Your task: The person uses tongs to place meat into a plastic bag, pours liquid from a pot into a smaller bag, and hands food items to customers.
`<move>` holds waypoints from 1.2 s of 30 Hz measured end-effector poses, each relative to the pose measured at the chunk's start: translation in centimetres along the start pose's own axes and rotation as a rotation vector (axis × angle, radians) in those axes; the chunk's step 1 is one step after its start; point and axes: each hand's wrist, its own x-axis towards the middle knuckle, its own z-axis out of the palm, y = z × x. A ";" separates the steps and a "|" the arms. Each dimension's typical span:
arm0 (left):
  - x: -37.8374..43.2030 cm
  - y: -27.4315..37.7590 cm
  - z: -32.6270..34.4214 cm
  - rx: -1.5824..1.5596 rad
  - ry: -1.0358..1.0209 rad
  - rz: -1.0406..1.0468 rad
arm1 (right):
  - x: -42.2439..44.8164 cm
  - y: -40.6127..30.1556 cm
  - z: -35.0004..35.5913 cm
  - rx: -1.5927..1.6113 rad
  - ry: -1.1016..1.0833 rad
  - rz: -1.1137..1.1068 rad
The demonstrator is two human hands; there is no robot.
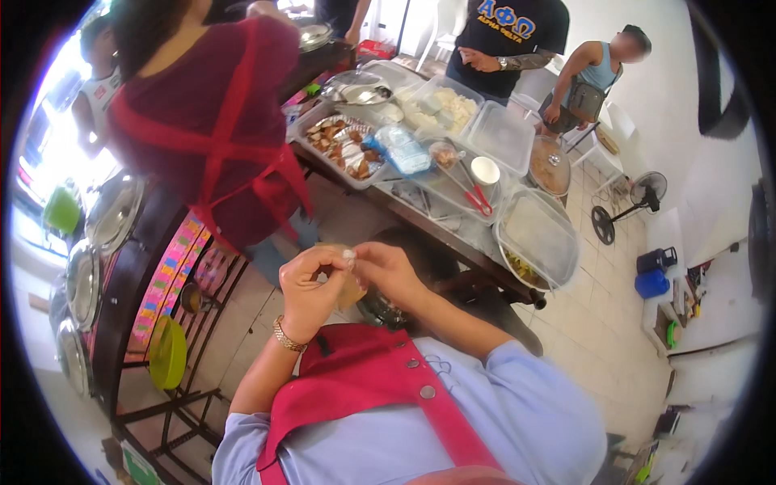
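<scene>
My left hand (308,276) and my right hand (389,274) meet in front of my chest. Between their fingertips they pinch the gathered, whitish top of a small clear plastic bag (351,295). Something yellowish shows through the bag, which hangs down partly behind my fingers; its contents are too blurred to name. A metal-link watch or bracelet circles my left wrist. Below the hands lies the bib of my red apron (357,354), over a light blue shirt.
Ahead stands a table (451,254) holding a tray of browned food pieces (330,136), a tub of white food (454,109), red-handled tongs (479,200) and lidded containers. A co-worker in a red apron (212,139) stands close at left, near lidded metal pans (85,285). Several people stand farther back.
</scene>
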 end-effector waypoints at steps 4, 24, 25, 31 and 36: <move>5.2 -1.9 2.9 -0.136 -0.202 -0.033 | 2.1 -0.4 -4.2 -0.494 -0.056 -0.247; 37.0 -22.0 17.4 -0.045 -1.039 -0.071 | 10.8 -4.2 -19.3 -1.022 0.603 -0.088; 38.0 -23.2 17.6 -0.051 -1.034 -0.081 | 11.3 -4.3 -20.1 -0.996 0.634 -0.054; 44.7 -30.3 15.6 -0.079 -0.665 -0.290 | 17.2 -6.2 -26.6 -1.327 0.780 -0.309; 49.5 -32.5 16.4 -0.273 -0.547 -0.422 | 19.5 -7.5 -31.9 -0.993 0.988 -0.121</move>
